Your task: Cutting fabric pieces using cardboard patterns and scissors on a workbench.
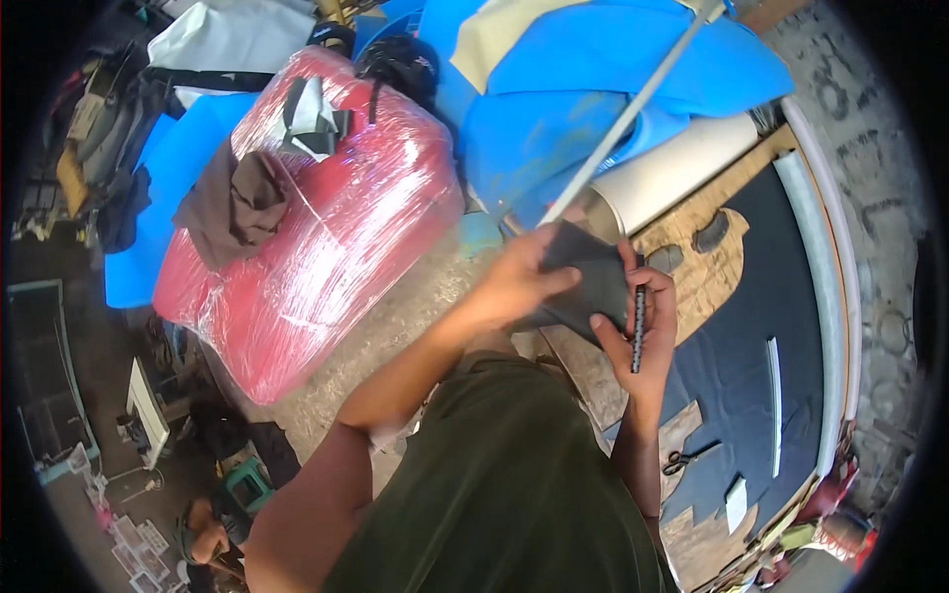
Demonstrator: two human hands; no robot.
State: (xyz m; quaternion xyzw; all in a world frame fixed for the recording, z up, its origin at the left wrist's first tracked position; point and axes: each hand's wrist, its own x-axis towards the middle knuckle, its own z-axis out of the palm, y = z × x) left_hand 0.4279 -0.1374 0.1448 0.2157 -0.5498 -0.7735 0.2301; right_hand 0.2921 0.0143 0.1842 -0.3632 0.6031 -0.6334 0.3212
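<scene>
Between my two hands is a dark grey piece of sheet material (588, 282), perhaps fabric or vinyl, partly folded and slightly blurred. My left hand (519, 282) is closed on its left side, thumb on top. A long pale grey strip (633, 114), like a straightedge, runs from the top down to my left hand; whether my fingers grip it is hidden. My right hand (645, 331) pinches the right edge of the material. A patterned black-and-white pen (639, 326) also lies along the fingers of my right hand.
At right, a worktable carries dark sheet material (736, 326), scissors (690, 458), a white strip (774, 405) and a brown pattern piece (707, 262). A cream roll (682, 173) and blue sheeting (554, 128) lie beyond. Left stands a plastic-wrapped red cushioned piece (326, 227) with brown cloth (237, 203).
</scene>
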